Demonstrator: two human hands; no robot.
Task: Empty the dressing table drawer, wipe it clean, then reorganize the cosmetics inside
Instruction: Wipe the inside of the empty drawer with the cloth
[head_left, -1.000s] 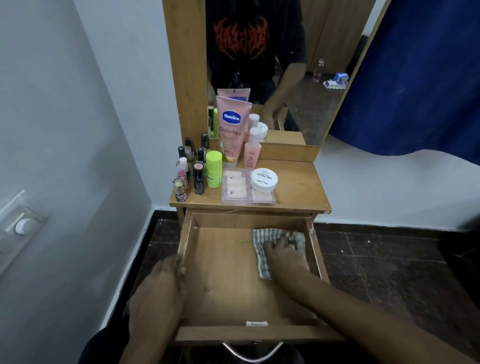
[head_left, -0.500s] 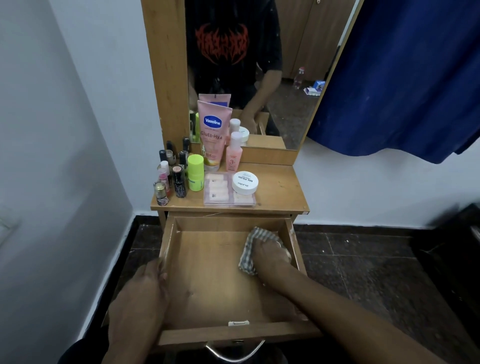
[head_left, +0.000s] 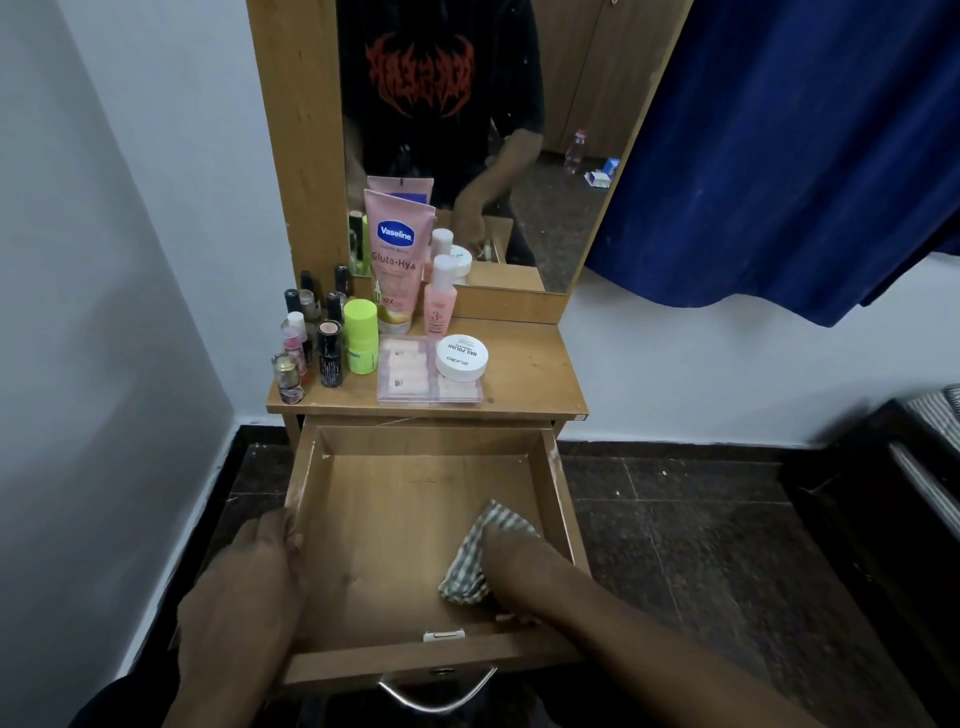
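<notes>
The wooden drawer (head_left: 415, 483) is pulled out, and only a cloth lies inside it. My right hand (head_left: 514, 569) presses a checked cloth (head_left: 475, 558) onto the drawer floor near the front right corner. My left hand (head_left: 260, 577) grips the drawer's left wall. The cosmetics stand on the dressing table top (head_left: 524, 374): a pink Vaseline tube (head_left: 397, 260), a small pink bottle (head_left: 440, 299), a lime-green stick (head_left: 360, 335), several nail polish bottles (head_left: 306, 343), a white round jar (head_left: 461, 357) and a clear flat case (head_left: 415, 371).
A mirror (head_left: 467, 130) rises behind the table top. A blue curtain (head_left: 805, 156) hangs at the right. White walls close in at the left and behind. The floor is dark tile (head_left: 701, 545), with a dark piece of furniture (head_left: 909, 493) at the far right.
My right hand has dragged the cloth from the drawer's back right corner toward the front right. The left hand has stayed on the left wall. The camera has shifted.
</notes>
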